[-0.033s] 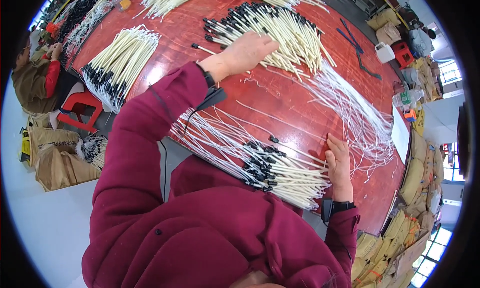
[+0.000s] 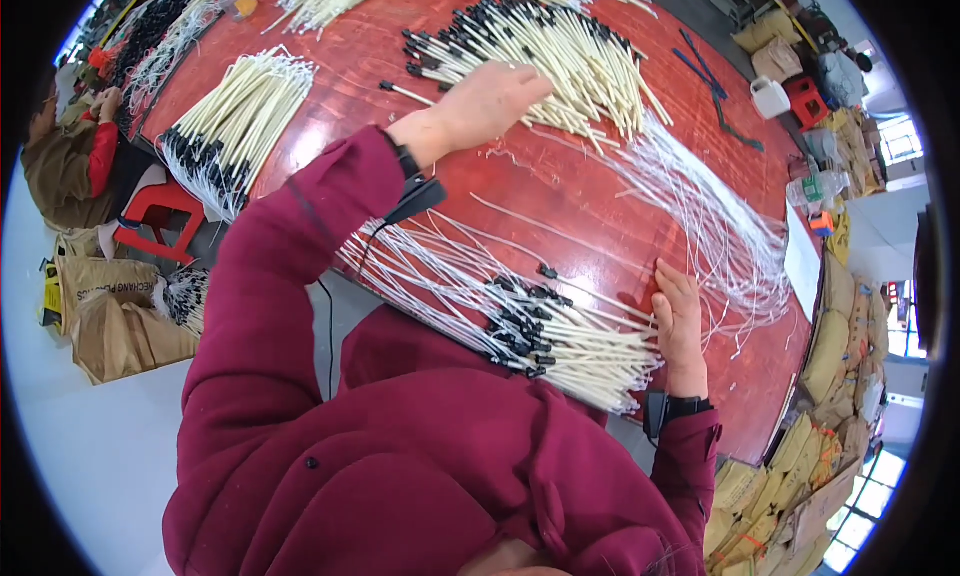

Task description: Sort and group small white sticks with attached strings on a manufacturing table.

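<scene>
Look for the rods point(image 2: 590, 61) in a fanned pile toward the far side of the bench point(image 2: 350, 76), with black caps point(image 2: 478, 20) along the left and white wires point(image 2: 730, 241) trailing off to the right; see near rods point(image 2: 595, 356) stacked at the close edge, caps leftward, and a further bunch point(image 2: 245, 116) at far left. Find the left hand point(image 2: 497, 101) over the near flank of the pile, with fingers partly curled; impossible to say whether pinching a rod, given the hidden fingertips. Find the right hand point(image 2: 680, 321) just beside the tips of the near rods, loosely spread, with no visible hold; uncertain as to light contact. Expect very little weight in a single rod, judging by the slim build, and fair stiffness along the pale body. Expect limp, springy behaviour from the wires, prone to snagging and tangling. Reckon on a smooth, perhaps slippery surface and easy rolling in a loose heap. Best taken by the pale body, close behind the cap, in a light pinch of thumb and fingertips. Treat the junction of wire and body as the likely weak spot; avoid tugging there.
</scene>
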{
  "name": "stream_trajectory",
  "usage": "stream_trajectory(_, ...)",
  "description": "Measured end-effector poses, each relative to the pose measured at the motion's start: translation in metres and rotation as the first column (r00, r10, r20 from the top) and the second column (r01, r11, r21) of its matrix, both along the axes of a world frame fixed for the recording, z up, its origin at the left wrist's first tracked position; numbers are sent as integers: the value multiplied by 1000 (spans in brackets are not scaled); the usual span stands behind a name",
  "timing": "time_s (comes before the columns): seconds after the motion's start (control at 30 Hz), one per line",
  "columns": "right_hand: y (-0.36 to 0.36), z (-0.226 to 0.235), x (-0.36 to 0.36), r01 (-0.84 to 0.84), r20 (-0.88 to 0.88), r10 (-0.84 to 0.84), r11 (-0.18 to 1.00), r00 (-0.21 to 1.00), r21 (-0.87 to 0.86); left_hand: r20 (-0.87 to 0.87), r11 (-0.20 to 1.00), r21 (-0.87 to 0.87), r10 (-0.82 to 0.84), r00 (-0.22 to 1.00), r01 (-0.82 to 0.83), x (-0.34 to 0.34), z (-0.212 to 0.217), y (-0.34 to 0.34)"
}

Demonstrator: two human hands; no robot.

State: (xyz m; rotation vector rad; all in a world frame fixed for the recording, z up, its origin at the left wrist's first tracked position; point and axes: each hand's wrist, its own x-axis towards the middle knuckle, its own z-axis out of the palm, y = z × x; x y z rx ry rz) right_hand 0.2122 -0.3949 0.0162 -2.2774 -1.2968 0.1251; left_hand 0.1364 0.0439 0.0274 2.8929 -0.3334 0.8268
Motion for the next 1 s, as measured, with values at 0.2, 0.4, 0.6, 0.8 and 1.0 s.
stream_trajectory(0.2,0,-2,-1,5,22,-6,999,1000,49,-154,951,-300,33,987,-79,-94,6,-15)
stream_trajectory(0.4,-1,-1,0,6,10,-6,1000,1000,10,-308,915,-329,127,943,-231,-150,5,-4)
stream_trajectory(0.6,-2,-3,-1,18,3,-18,1000,1000,-1,-306,930,-264,173,936,-258,-163,17,-7)
stream_trajectory(0.8,-1,-4,-3,39,-2,-39,999,999,-16,-293,950,-242,125,948,-200,-161,17,-9)
stream_trajectory(1.0,-1,-5,-5,56,-15,-57,998,998,-18,-302,957,-216,123,945,-193,-159,17,-9)
